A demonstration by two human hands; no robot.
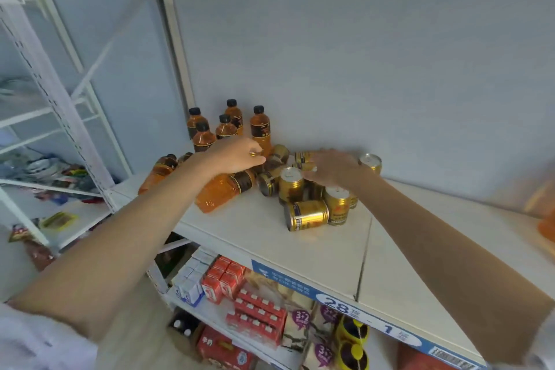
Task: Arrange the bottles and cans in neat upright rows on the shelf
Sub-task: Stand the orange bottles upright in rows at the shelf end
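Observation:
On the white shelf (315, 252), several amber bottles with black caps (231, 120) stand upright at the back left. Other bottles lie on their sides, one large (223, 189) and one at the left edge (157, 171). A heap of gold cans (306, 215) sits in the middle, some upright (290, 186), some tipped over. My left hand (237, 155) reaches over the lying bottle and pinches a small gold can at its fingertips. My right hand (333, 167) rests palm down on cans at the back of the heap, fingers spread over them. One upright can (370, 162) stands just beyond it.
A grey back panel rises behind the shelf. A lower shelf holds red cartons (255, 315), white boxes (192, 279) and snack packets. A blue price strip (360, 312) runs along the shelf front. A white rack (60, 117) with clutter stands at the left. An orange item (545, 225) sits far right.

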